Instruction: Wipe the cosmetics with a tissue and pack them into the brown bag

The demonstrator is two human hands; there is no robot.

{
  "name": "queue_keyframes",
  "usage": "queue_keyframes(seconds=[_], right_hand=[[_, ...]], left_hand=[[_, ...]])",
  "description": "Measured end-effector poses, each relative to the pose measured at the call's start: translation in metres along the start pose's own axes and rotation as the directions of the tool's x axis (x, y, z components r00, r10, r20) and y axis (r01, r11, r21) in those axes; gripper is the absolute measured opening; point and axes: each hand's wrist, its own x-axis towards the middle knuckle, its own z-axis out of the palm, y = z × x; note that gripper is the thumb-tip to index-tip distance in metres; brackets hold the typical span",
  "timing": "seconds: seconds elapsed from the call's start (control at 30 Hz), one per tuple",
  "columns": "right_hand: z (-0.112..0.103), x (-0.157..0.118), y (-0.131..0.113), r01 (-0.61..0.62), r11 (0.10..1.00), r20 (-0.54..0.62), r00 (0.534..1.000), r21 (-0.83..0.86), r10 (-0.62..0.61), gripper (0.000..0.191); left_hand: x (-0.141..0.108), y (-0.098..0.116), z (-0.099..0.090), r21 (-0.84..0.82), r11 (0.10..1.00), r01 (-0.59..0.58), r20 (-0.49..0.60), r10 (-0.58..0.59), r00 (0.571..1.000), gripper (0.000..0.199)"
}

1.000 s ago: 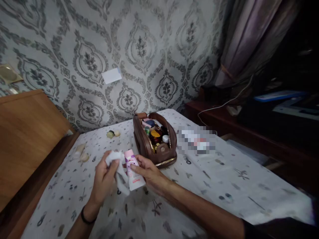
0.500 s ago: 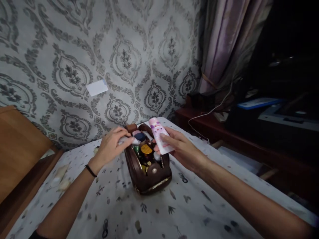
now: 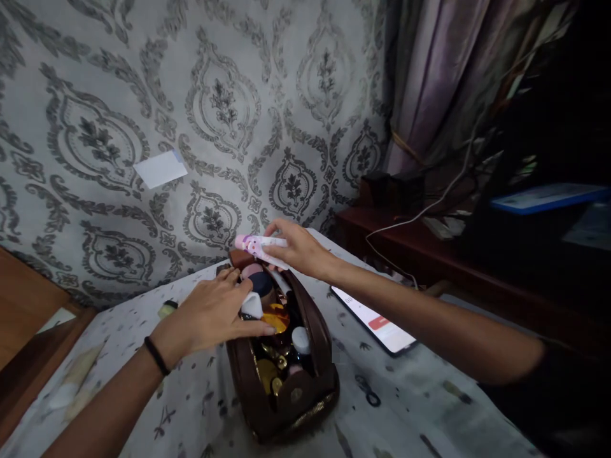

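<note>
A brown zip bag [image 3: 310, 318] stands unzipped on the cloth, packed with small cosmetics. My right hand [image 3: 298, 251] is closed around a pink and white tube [image 3: 252, 244] with a cartoon face, held above the bag's far end. My left hand [image 3: 205, 312] lies over the bag's left rim, thumb stretched across the opening and fingers toward the far end. Beside that thumb sits a white item [image 3: 251, 305], partly covered by the hand. An amber-lidded jar [image 3: 275, 318], a white cap [image 3: 301, 340] and a dark blue round item [image 3: 260, 285] show inside.
A phone [image 3: 377, 321] with a lit screen lies right of the bag on the patterned cloth [image 3: 382, 407]. Behind is a papered wall [image 3: 224, 114] with a white card [image 3: 161, 169]. A white cable [image 3: 429, 207] runs over the dark red furniture at right.
My right hand has moved away and left with the tube, which has tipped nearly level. My left hand has spread its thumb over the bag. The view has come closer, and the phone shows now.
</note>
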Motion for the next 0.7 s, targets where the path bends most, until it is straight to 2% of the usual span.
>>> queue_keyframes(seconds=[0.1,0.23,0.37,0.57,0.7], right_hand=[[0.000,0.015,-0.003,0.054,0.987,0.011,0.999,-0.154,-0.053,0.018],[0.005,0.033,-0.004,0.136,0.942,0.131,0.986,-0.306,-0.100,0.012],[0.015,0.050,-0.003,0.208,0.895,0.250,0.962,-0.394,-0.114,0.017],[0.035,0.064,-0.015,0.254,0.837,0.404,0.914,-0.484,-0.043,0.026],[0.052,0.068,-0.019,0.214,0.856,0.495,0.867,-0.470,0.056,0.023]], left_hand=[[-0.005,0.005,0.003,0.069,0.997,0.027,0.066,-0.032,0.997,0.062],[-0.014,0.006,0.011,0.073,0.995,0.060,0.026,-0.062,0.998,0.049],[-0.018,0.003,0.020,0.064,0.996,0.062,-0.014,-0.062,0.998,0.040],[-0.016,0.001,0.022,0.021,0.998,0.053,-0.049,-0.052,0.997,0.038],[-0.016,-0.002,0.025,-0.002,0.998,0.066,-0.058,-0.066,0.996,0.042]])
